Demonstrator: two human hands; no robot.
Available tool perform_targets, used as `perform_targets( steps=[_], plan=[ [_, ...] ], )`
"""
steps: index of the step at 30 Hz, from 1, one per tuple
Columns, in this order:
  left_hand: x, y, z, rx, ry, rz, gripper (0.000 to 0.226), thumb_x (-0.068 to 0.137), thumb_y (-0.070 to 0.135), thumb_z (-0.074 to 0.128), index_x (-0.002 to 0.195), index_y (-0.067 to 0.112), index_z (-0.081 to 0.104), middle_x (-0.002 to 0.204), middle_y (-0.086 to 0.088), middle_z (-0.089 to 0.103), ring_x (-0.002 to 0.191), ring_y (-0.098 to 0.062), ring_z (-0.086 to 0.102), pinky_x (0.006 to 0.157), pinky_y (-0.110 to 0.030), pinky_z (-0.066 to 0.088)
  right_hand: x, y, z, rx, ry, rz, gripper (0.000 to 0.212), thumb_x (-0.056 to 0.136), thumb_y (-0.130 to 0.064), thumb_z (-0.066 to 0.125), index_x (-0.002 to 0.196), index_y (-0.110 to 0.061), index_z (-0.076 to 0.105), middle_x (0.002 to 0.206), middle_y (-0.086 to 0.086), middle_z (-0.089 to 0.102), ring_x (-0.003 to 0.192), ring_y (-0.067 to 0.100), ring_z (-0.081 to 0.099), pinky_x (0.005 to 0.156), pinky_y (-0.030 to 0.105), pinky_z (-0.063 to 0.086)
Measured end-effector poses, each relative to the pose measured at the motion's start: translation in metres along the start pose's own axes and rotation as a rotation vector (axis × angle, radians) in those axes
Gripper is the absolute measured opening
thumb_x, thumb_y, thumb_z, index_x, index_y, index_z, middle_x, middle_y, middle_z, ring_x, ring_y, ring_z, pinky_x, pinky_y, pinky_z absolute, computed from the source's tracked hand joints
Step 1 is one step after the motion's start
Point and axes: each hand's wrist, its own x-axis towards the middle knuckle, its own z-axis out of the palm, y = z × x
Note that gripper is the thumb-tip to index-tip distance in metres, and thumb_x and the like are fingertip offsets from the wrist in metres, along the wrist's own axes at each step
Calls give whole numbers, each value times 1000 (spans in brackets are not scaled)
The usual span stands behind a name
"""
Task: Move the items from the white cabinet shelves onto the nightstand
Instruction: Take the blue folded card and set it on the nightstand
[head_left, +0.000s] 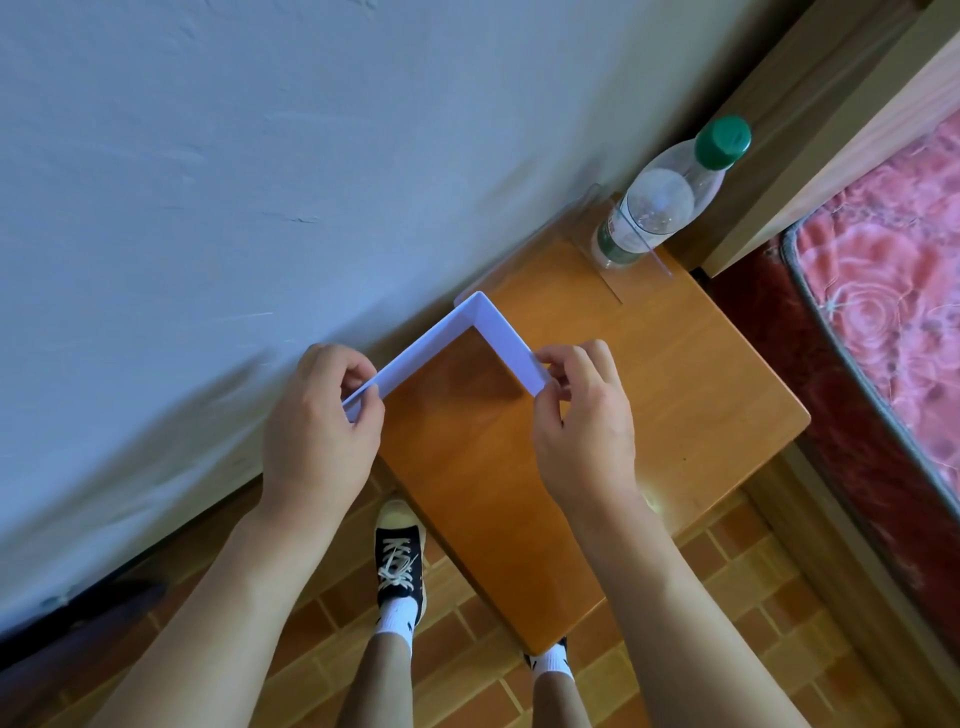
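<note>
Head view
- Item in hand: a white open-bottomed tray frame (470, 340), thin-walled; three walls are showing, two of them meeting at a corner that is pointing away from the person, toward the wall (260, 156).
- Item location: the frame is sitting over the rear-left part of the wooden nightstand (649, 395) top; whether its lower edge is touching the wood or hovering just above cannot be told.
- Left hand (319, 421): fingers are curling round the near-left end of the frame and pinching its wall.
- Right hand (582, 410): thumb and fingertips are pinching the near-right end of the frame.
- Long axis: the longer visible wall is running from the left hand up and rightward to the far corner, roughly parallel to the room wall; the shorter wall is running back down to the right hand.
- Governing relation: the frame is lying directly ahead of both hands and between them, so neither hand is nearer; each is holding one end.
- Neighbouring items: a clear bottle with a green cap (670, 192) is standing in a transparent holder (618, 244) at the nightstand's far corner, well apart from the frame.
- Judged step: the frame is being set down; the release is calling for both ends to be lowered level, with its back wall kept close along the room wall.
- Risk: the thin plastic frame is likely to flex if one hand is letting go first.
</note>
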Motion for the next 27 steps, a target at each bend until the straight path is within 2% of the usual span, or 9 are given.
perform_targets(
  steps=[27],
  plan=[
    [2, -17, 1, 2, 15, 17, 16, 90, 2, 66, 100, 14, 63, 98, 2, 62, 81, -19, 60, 68, -39, 53, -2, -5, 10, -28, -24, -38, 25, 100, -5, 57, 120, -16, 66, 108, -7, 54, 91, 11, 58, 72, 34, 57]
  ],
)
